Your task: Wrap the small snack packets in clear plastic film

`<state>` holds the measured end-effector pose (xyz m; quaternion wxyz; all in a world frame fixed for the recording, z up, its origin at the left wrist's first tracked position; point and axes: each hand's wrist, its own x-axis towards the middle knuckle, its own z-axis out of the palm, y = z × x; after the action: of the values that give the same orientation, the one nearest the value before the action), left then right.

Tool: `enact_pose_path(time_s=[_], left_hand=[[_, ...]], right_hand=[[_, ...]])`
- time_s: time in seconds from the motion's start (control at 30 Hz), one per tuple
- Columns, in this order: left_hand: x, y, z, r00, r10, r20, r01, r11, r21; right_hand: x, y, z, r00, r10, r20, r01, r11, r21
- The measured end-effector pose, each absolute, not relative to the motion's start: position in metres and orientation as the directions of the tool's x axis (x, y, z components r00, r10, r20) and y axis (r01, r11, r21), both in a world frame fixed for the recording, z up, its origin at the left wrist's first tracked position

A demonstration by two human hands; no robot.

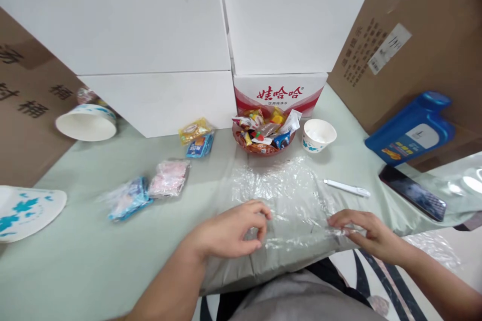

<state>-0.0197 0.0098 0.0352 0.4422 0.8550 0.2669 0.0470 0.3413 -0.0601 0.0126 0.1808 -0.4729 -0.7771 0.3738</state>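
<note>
The right hand (365, 230) pinches a clear plastic sheet (289, 205) on the pale-green cloth (83, 261), before a round red snack-filled bowl (241, 144), beside a slim white tool (347, 188), the left hand (238, 229) curled (its grip I cannot tell).

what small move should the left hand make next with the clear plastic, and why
Probably pinch the near left edge of the clear plastic with the left hand: its curled fingers are beside that edge with no clear grip visible, while the right hand appears to touch the right edge. The plastic lies wrinkled on the pale green tablecloth, so holding both sides may steady it.
</note>
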Motion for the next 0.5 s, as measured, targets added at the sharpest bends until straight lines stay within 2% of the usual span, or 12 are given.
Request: enact_pose_path(time_s=[0.1, 0.2, 0.3, 0.4, 0.5], left_hand=[[-0.028, 0.021, 0.034, 0.783, 0.588, -0.201, 0.388, -0.21, 0.897], [-0.028, 0.032, 0.02, 0.599, 0.761, -0.248, 0.309, 0.065, 0.949], [-0.026, 0.044, 0.003, 0.383, 0.886, -0.26, 0.2, 0.195, 0.96], [-0.026, 0.055, -0.006, 0.213, 0.945, -0.248, 0.105, 0.231, 0.967], [-0.027, 0.061, -0.01, 0.095, 0.966, -0.239, 0.017, 0.239, 0.971]], right_hand=[[0.334, -0.046, 0.011, -0.396, 0.906, -0.151, 0.565, 0.111, -0.818], [0.32, -0.022, 0.0, -0.254, 0.963, -0.09, 0.463, 0.04, -0.885], [0.305, 0.009, -0.017, -0.077, 0.996, -0.048, 0.441, -0.009, -0.897], [0.293, 0.04, -0.028, 0.028, 1.0, -0.002, 0.593, -0.018, -0.805], [0.283, 0.058, -0.034, 0.042, 0.991, 0.124, 0.838, 0.032, -0.545]])
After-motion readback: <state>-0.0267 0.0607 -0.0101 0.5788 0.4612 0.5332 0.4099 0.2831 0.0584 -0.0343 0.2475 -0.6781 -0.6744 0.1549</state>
